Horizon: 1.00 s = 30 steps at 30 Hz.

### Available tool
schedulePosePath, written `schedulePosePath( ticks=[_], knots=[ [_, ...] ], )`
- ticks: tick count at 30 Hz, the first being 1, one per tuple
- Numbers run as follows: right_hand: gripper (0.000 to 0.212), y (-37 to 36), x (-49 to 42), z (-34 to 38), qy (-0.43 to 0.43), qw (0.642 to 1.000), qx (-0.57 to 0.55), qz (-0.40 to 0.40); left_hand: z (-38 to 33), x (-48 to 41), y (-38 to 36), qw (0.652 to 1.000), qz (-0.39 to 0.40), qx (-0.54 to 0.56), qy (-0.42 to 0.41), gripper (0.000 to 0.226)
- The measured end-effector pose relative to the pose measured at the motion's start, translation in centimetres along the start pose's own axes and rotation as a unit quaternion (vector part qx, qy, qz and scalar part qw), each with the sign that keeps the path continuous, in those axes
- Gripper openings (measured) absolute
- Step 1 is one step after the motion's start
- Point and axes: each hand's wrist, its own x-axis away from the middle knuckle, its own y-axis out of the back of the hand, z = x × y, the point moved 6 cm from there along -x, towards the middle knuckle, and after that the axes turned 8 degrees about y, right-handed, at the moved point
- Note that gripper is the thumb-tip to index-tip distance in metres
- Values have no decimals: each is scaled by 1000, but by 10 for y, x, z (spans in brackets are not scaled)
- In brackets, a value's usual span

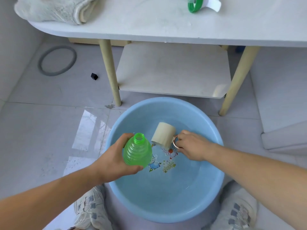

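Observation:
A blue plastic basin (214, 193) holding water sits on the floor between my feet. My left hand (114, 158) grips a green ribbed bottle (137, 151) with its cap off, mouth upward, over the basin's left side. My right hand (191, 145) holds a cream mug (163, 136) by its metal ring handle. The mug is tipped over, its opening down and toward the bottle, its rim at the water.
A white table (149, 29) with a lower shelf (174, 72) stands just beyond the basin. On top lie a folded towel (54, 9) and a green and white spray cap (202, 4). A grey ring (57, 60) and a small black cube (94, 76) lie on the tiled floor.

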Motion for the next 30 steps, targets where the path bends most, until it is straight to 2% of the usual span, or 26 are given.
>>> schedulePosePath(
  ticks=[3, 6, 9, 12, 17, 21, 26, 30],
  knots=[
    [22, -3, 3, 17, -7, 997, -73, -9, -4, 3, 4, 1000, -9, -1, -1, 79],
    [26, 12, 6, 29, -74, 978, -183, -59, -9, 5, 12, 1000, -19, 3, -10, 78],
    [34, 29, 12, 30, -183, 914, -335, -140, -16, 12, 21, 999, -27, 1, -20, 76],
    [31, 48, 16, 32, -224, 854, -431, -188, -26, 21, 34, 999, -39, 7, -26, 77],
    [27, 105, 30, 45, -198, 791, -519, -255, -53, 40, 60, 997, -57, 5, -49, 79],
    [36, 158, 49, 59, -166, 784, -520, -295, -82, 57, 83, 995, -62, -19, -74, 84],
    [30, 228, 81, 90, -113, 752, -531, -373, -116, 81, 105, 993, -57, -39, -92, 86],
    [33, 277, 110, 120, -86, 752, -502, -418, -142, 100, 111, 992, -47, -11, -113, 81]
  ],
)
